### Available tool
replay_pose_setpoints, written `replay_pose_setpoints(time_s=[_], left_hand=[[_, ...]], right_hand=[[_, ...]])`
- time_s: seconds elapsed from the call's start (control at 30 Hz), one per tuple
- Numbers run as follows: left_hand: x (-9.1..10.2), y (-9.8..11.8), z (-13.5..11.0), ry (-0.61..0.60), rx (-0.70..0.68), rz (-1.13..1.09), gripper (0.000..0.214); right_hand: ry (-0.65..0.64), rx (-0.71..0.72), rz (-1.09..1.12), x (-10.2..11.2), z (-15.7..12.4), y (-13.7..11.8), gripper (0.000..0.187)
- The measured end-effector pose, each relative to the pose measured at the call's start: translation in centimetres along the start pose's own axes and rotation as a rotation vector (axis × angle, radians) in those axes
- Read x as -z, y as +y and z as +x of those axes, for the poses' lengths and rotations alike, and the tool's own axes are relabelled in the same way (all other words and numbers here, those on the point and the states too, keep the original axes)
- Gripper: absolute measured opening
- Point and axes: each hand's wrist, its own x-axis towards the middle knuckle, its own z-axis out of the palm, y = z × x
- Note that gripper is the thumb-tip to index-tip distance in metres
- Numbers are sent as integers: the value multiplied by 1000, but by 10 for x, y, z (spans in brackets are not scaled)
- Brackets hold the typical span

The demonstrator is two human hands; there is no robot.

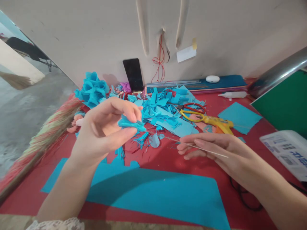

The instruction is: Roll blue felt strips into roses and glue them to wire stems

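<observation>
Head view shows two bare hands above one red-covered table [165,163]; the left hand [105,127] is narrowed in a pinch, thumb and fingertips closed on one small blue paper bundle [130,123], crinkled and gathered, above the middle of the table; the right hand [216,147] has its fingers almost straight and loosely together, holding one thin pale stem [208,150] that slants toward the bundle; whether the two join is too fine to tell; one long, smooth blue sheet [153,191] lies flat at the near edge, partly covered by the left forearm; one smaller blue sheet [240,117], four-sided, lies to the right; behind the hands spreads a heap of blue scraps [165,108], strips and curls too many to count, partly hidden by the left hand; beside it are one yellow-bodied tool [217,123] and a red looped handle [198,107], overlapping too much to separate; at the back left stands one ruffled cluster of blue flowers [92,89]; one black phone [133,74] leans on the pale panel [96,35], where one red string [158,60] is tied in a bow; farther right are one white nozzled bottle [233,95], one glossy white oval case [212,79], one green board [285,102] and one white box [285,150] with printing.
</observation>
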Motion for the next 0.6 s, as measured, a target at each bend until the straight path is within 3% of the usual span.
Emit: replay_pose_setpoints(time_s=[0.4,0.6], left_hand=[[1,-1,-1,3,1,2,8],[1,-1,-2,1,12,-12,9]], right_hand=[[297,73,-269,0,3,6,14],[245,68,-530,2,9,9,22]])
